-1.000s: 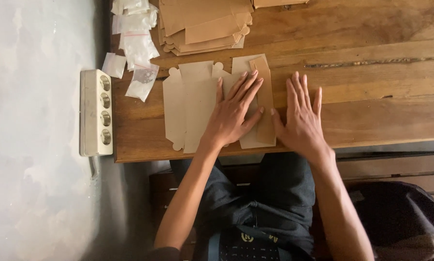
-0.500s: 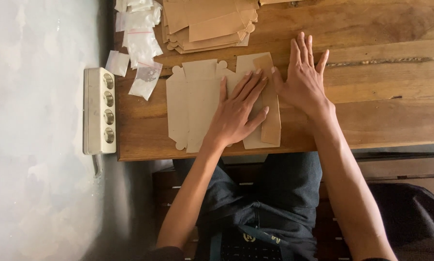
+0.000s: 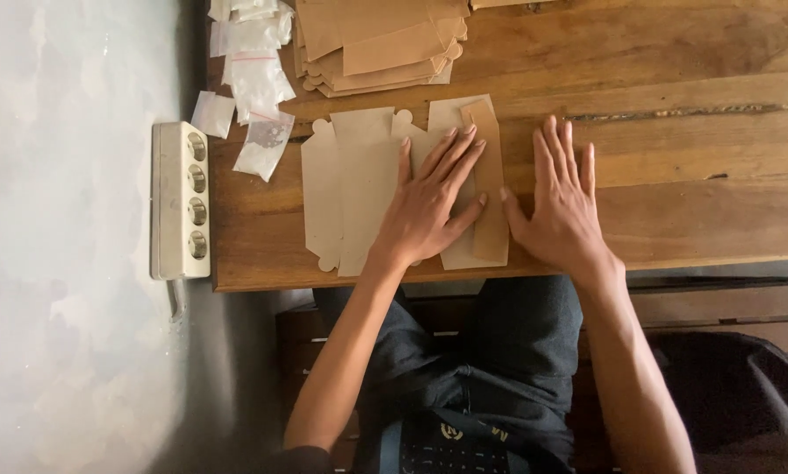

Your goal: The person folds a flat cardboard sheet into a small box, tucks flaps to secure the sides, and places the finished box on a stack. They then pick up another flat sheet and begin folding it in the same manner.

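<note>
My left hand point(image 3: 429, 206) lies flat, fingers spread, pressing on the flat brown cardboard cutout point(image 3: 359, 189) near the front edge of the wooden table point(image 3: 692, 105). My right hand point(image 3: 559, 206) is flat and open on bare wood, thumb just beside the cutout's folded right flap point(image 3: 489, 175); neither hand grasps anything. Stack of cardboard blanks point(image 3: 376, 39) behind, small plastic bags point(image 3: 254, 79) and white power strip point(image 3: 181, 200) to the left.

Your table point(image 3: 675, 79) is rough, matt wood; the blank point(image 3: 359, 193) is matt brown card; the bags point(image 3: 258, 79) are glossy plastic.
</note>
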